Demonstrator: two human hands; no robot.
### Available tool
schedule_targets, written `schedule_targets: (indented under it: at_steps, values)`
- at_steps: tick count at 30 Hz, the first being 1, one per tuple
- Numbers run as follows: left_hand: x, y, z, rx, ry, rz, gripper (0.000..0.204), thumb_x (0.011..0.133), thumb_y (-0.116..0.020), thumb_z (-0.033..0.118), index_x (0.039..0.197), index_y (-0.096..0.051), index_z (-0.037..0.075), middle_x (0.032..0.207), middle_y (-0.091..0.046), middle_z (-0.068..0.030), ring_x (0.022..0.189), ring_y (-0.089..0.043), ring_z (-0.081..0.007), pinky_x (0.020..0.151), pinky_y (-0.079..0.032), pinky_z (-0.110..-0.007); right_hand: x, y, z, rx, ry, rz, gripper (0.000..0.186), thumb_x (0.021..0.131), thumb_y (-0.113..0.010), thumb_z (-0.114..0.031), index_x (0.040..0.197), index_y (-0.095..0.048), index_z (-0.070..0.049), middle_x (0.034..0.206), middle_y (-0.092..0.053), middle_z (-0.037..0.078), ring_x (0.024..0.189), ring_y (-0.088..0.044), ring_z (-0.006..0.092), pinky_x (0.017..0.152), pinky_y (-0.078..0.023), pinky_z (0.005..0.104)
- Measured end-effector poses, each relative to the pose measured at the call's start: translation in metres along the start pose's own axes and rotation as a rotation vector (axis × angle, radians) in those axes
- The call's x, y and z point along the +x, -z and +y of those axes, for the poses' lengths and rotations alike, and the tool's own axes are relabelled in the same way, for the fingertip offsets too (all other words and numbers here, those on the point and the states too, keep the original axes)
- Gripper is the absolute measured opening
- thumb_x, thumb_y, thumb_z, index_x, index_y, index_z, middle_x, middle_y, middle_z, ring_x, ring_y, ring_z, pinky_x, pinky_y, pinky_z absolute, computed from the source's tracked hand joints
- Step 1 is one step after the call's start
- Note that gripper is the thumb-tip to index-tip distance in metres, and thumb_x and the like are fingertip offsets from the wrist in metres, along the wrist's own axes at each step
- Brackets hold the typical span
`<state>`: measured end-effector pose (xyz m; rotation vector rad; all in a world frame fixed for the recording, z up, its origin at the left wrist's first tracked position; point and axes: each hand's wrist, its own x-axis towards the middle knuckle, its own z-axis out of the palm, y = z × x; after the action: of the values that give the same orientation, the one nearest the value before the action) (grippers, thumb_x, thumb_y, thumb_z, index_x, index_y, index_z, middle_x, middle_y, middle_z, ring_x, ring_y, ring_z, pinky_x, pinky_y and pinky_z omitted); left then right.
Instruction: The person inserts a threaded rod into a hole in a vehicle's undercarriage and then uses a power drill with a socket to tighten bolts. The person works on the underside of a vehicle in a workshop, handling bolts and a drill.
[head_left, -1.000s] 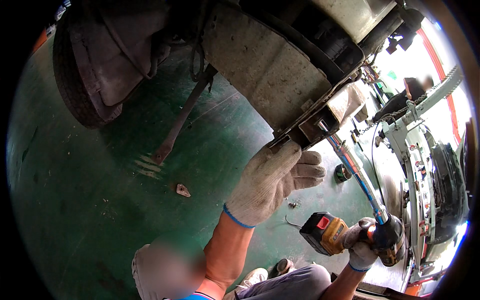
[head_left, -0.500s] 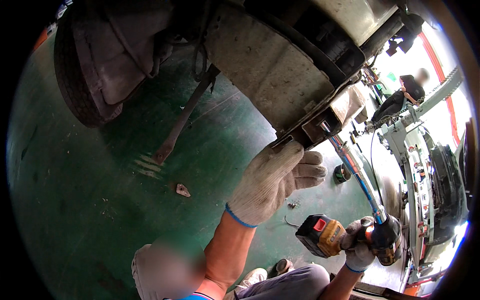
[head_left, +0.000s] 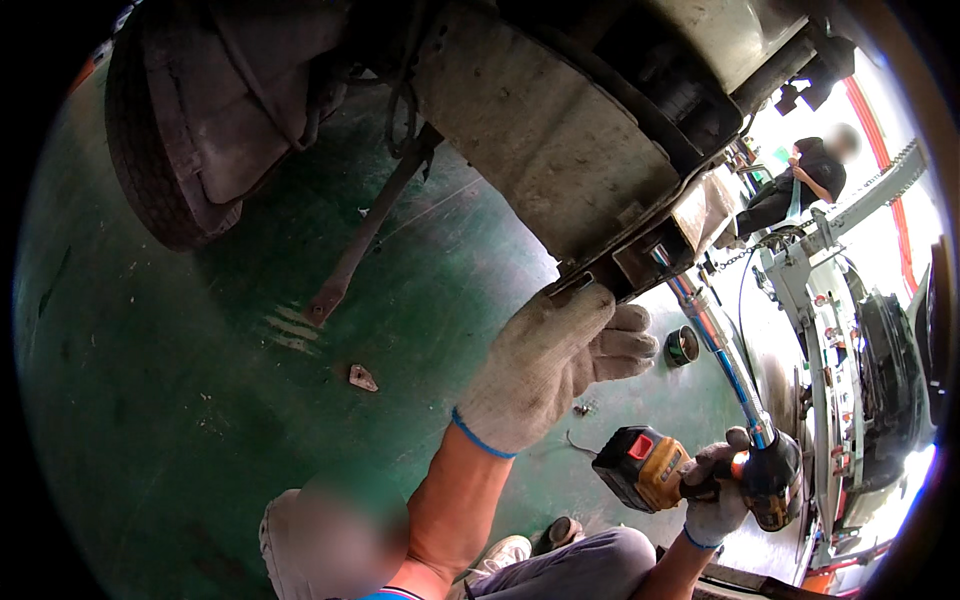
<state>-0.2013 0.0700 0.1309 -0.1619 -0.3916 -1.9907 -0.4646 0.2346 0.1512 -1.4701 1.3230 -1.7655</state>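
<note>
Right hand (head_left: 715,505) stays closed on the drill (head_left: 772,482), left hand (head_left: 560,355) (fingers half-curled, hold unclear) remains at the beam (head_left: 638,268): work seems ongoing.

The green floor (head_left: 220,430) bore a small flat piece (head_left: 363,378) left of the left hand (head_left: 553,368) and a round container (head_left: 683,346) to that hand's right.

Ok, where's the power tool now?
Lower right of the head view: the power tool sits in a gloved hand, its bar pointing up at the vehicle.
</note>
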Motion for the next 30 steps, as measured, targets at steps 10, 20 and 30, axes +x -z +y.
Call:
schedule_targets:
  at_steps: [10, 20, 30]
  values:
    - [0.004, -0.004, 0.001, -0.007, -0.011, 0.04, 0.038, 0.101, -0.054, 0.025, 0.129, -0.053, -0.001, 0.113, -0.065, -0.0223, 0.1, -0.067, -0.0337, 0.09, -0.056, -0.05, 0.017, -0.01, -0.008, -0.271, 0.125, -0.132, 0.034, 0.074, -0.074, -0.008, 0.104, -0.059, -0.001, 0.088, -0.062, 0.014, 0.064, -0.061, 0.0199, 0.054, -0.052, 0.0302]
    - [0.011, -0.012, 0.0, 0.0, -0.006, 0.053, 0.036, 0.101, -0.055, 0.023, 0.127, -0.054, -0.001, 0.112, -0.065, -0.0226, 0.1, -0.067, -0.0349, 0.089, -0.056, -0.051, 0.021, -0.011, -0.018, 0.138, -0.138, -0.085, 0.055, 0.065, -0.079, -0.006, 0.114, -0.056, 0.001, 0.084, -0.063, 0.012, 0.062, -0.062, 0.0199, 0.054, -0.054, 0.0308]
    - [0.005, -0.01, 0.009, 0.039, -0.007, 0.057, 0.034, 0.101, -0.053, 0.021, 0.127, -0.054, -0.001, 0.112, -0.065, -0.0223, 0.101, -0.067, -0.0347, 0.09, -0.056, -0.051, 0.013, 0.006, 0.001, 0.091, -0.022, 0.068, 0.071, 0.07, -0.081, -0.019, 0.13, -0.05, 0.002, 0.102, -0.065, 0.016, 0.063, -0.065, 0.0204, 0.054, -0.055, 0.0295]
